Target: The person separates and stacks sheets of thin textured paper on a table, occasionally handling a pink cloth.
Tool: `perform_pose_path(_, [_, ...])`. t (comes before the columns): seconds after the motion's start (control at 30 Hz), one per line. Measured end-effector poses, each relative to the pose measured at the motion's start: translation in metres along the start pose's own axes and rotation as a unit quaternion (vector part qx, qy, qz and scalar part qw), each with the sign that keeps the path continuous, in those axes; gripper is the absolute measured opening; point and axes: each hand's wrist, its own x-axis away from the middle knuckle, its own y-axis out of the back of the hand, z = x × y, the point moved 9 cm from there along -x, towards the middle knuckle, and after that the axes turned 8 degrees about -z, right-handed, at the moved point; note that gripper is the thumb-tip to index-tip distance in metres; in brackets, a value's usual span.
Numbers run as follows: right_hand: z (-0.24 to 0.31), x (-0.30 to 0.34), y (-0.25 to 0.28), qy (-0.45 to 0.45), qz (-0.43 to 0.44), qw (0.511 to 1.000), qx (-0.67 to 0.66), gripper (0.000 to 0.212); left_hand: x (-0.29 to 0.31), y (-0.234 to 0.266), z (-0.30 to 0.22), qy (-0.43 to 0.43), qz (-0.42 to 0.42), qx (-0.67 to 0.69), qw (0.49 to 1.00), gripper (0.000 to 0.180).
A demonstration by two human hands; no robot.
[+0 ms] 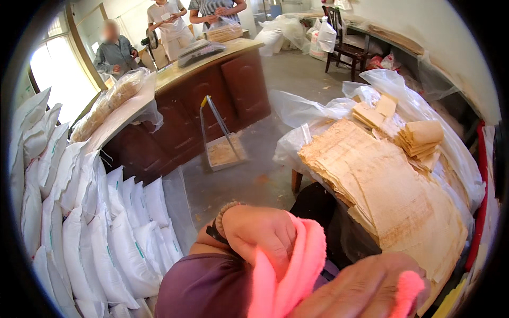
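My left hand (261, 233), with a beaded bracelet (225, 216) and a dark band at the wrist, is closed around a bright pink cloth (297, 259). The cloth hangs in folds below its knuckles. Lower and to the right, my right hand (366, 286) is slightly blurred. A pink end of the cloth pokes out beside its fingers, which are bent over it. Beyond the right hand lies a stack of large, thin, tan sheets (382, 185) on a table. Smaller folded pieces of the same sheet (421, 139) rest on top.
White filled sacks (114, 254) are stacked at the left. A long-handled dustpan (225, 151) with tan scraps stands on the floor before a brown wooden counter (212, 90). A scale (201, 52) sits on the counter; several people are behind it. Clear plastic sheeting (424, 100) surrounds the tan stack. A dark chair (347, 47) stands farther back.
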Motion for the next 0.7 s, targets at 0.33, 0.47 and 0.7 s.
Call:
perform_pose_path(0.33, [0.053, 0.041, 0.013, -0.134, 0.243, 0.958, 0.073, 0.044, -0.008, -0.01, 0.018, -0.009, -0.001, -0.014, 1.0, 0.023])
perform_pose_path(0.47, [0.055, 0.041, 0.006, -0.162, 0.319, 0.929, 0.088, 0.048, 0.007, -0.012, 0.034, 0.071, 0.04, -0.001, 0.997, 0.024])
perform_pose_path(0.7, [0.026, 0.062, 0.108, -0.305, -0.096, 0.915, 0.244, 0.044, 0.067, 0.082, 0.034, 0.102, -0.144, -0.079, 0.981, 0.036])
